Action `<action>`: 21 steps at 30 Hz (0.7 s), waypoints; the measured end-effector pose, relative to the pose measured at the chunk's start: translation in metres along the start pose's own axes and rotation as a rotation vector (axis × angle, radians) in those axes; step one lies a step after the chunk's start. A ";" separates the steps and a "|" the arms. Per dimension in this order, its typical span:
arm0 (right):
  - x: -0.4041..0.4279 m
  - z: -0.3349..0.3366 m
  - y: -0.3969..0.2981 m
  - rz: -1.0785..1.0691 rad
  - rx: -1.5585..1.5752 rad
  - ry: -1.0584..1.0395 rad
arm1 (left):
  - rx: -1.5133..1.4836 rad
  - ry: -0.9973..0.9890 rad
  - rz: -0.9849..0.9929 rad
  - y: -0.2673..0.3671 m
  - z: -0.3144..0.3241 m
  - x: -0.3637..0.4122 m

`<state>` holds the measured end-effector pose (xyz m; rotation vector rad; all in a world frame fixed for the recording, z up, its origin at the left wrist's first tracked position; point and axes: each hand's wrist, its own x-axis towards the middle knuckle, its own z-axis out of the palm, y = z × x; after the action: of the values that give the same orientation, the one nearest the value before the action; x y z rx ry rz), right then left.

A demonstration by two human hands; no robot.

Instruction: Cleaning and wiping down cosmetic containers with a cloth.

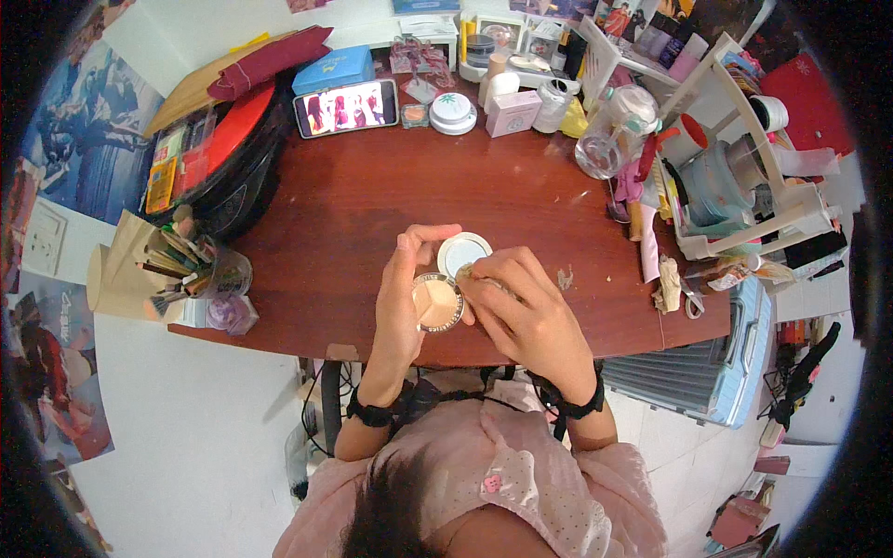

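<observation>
My left hand (401,289) holds an open round makeup compact over the front of the desk. Its pan of pressed powder (437,303), split into beige sections, faces up inside a lettered rim. Behind the pan, the compact's round lid (464,252) stands open, its pale inner face showing. Close on the right, my right hand (527,307) has its fingers bent together at the edge of the compact. A small beige object (466,273) shows at its fingertips, mostly hidden; its kind is unclear.
The reddish-brown desk (418,188) carries a propped phone (347,109), a white round jar (452,113) and a pink box (514,113) along the back. A cup of makeup brushes (227,273) stands left. A clear bottle (605,143) and crowded rack (739,174) stand right.
</observation>
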<state>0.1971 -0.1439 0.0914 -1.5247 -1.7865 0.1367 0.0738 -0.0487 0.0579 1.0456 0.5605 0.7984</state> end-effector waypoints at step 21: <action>0.005 -0.001 0.005 0.047 -0.083 0.057 | -0.045 -0.232 -0.167 0.012 -0.003 -0.008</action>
<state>0.2014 -0.1385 0.0918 -1.6136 -1.7309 0.0420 0.0630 -0.0505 0.0682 1.0194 0.4234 0.5327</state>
